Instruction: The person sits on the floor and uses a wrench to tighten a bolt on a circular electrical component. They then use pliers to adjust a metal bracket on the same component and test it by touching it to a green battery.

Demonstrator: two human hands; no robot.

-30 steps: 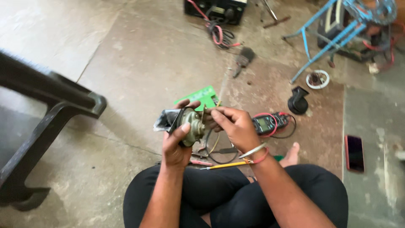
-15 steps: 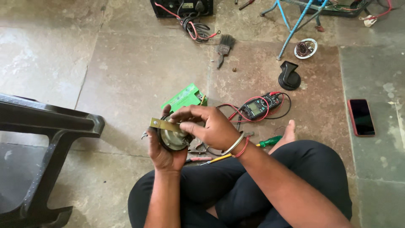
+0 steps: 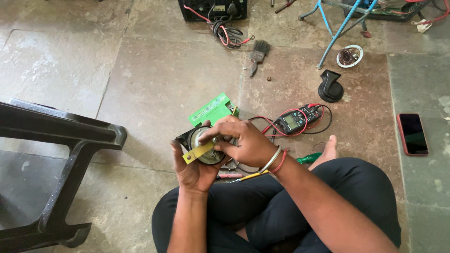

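The round metal horn (image 3: 206, 147) with a yellowish mounting bracket sits in front of the person's lap, raised above the stone floor (image 3: 154, 79). The left hand (image 3: 194, 166) cups it from below, fingers curled around the rim, so that the flat face turns up toward the eyes. The right hand (image 3: 246, 143) comes over the top, its fingertips closed narrowly on a small part near the centre of the horn; what they pinch I cannot tell. Just behind the hands lies a green battery (image 3: 213, 108), and near it a multimeter (image 3: 295, 121) with red and black leads, probably kept within reach. A second black horn (image 3: 330, 86), a brush (image 3: 258, 54) and a phone (image 3: 412, 133) lie farther away. A black plastic chair (image 3: 56, 154) stands at the left.
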